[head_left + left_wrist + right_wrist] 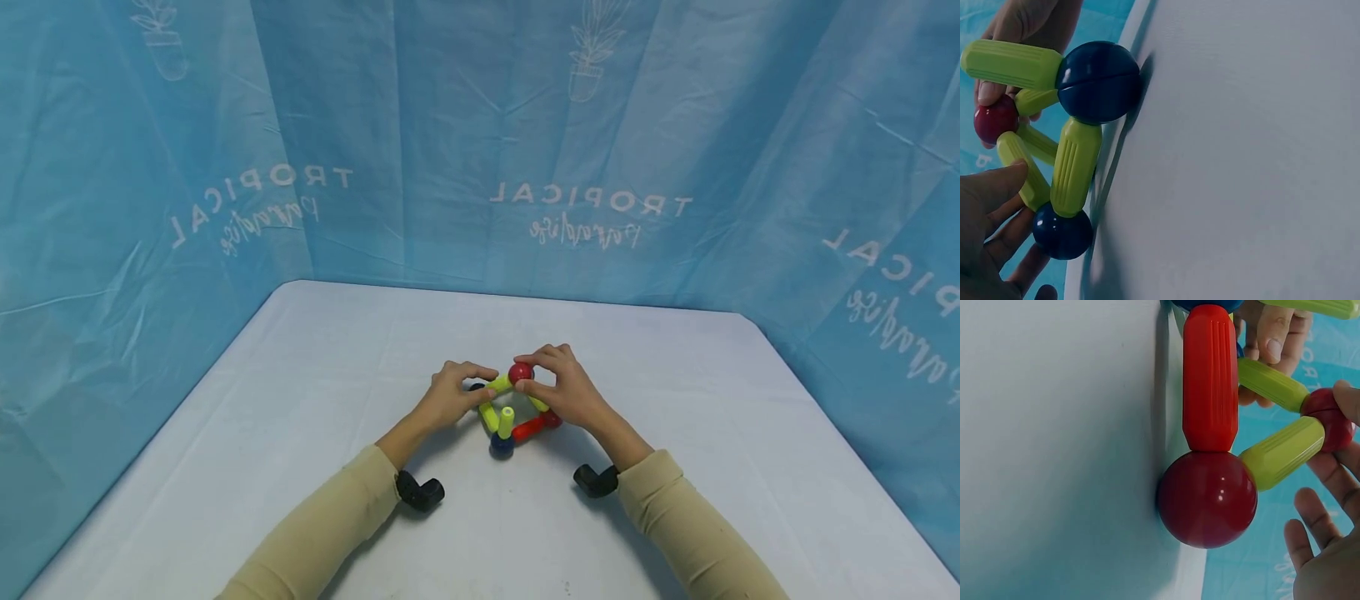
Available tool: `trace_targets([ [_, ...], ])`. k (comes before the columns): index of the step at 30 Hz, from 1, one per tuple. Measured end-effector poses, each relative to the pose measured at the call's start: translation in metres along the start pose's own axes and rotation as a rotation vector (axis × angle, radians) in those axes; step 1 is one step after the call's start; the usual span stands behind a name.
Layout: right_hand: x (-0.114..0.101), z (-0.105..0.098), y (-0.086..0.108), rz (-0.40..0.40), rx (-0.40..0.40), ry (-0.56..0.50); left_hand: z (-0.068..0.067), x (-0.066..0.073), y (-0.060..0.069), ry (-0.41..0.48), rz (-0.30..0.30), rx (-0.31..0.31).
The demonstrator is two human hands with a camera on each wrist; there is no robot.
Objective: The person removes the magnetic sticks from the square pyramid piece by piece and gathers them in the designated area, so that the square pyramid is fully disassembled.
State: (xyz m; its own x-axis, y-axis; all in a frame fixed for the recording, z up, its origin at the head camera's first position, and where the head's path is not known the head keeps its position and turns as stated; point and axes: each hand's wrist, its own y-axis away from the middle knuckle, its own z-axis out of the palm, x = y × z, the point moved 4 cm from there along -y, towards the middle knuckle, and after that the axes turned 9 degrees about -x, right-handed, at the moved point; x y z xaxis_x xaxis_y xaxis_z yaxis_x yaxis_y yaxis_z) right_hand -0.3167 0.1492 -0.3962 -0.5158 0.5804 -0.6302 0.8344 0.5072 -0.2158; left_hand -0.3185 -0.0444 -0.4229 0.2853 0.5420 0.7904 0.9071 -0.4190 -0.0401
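Observation:
Yellow-green rods and a red rod (1210, 378) join red and dark blue balls into a magnetic-stick-style frame on the table. With thumb and fingers, my right hand (564, 387) holds a red ball (521, 372) at its far corner. My left hand (450, 397) pinches the yellow-green rod (1022, 169) that runs to this ball. Beside the left fingers is a dark blue ball (1063, 231). Nearest me, another dark blue ball (502, 445) bears a yellow-green rod (506, 422) standing up. A second red ball (1207, 500) forms the right corner.
The white-covered table (360, 333) extends around the frame. Blue printed curtains (465, 150) hang behind it and along both sides. Black curved mounts (422, 493) sit at both wrists, just above the tabletop.

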Motion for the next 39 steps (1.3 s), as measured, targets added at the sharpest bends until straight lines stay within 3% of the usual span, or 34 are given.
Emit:
trace_targets([
  [10,0.003,-0.002,-0.002,0.021,-0.028,-0.053,0.004,0.002,-0.002,0.009,-0.013,0.051],
  [21,-0.002,0.003,-0.002,0.026,-0.076,-0.083,0.004,0.003,0.016,-0.025,-0.026,0.119],
  [28,-0.003,0.004,-0.003,0.038,-0.080,-0.098,0.003,0.004,0.020,-0.022,-0.014,0.116],
  [39,-0.002,0.008,-0.005,0.056,-0.054,-0.079,0.007,0.005,0.016,-0.039,0.004,0.071],
])
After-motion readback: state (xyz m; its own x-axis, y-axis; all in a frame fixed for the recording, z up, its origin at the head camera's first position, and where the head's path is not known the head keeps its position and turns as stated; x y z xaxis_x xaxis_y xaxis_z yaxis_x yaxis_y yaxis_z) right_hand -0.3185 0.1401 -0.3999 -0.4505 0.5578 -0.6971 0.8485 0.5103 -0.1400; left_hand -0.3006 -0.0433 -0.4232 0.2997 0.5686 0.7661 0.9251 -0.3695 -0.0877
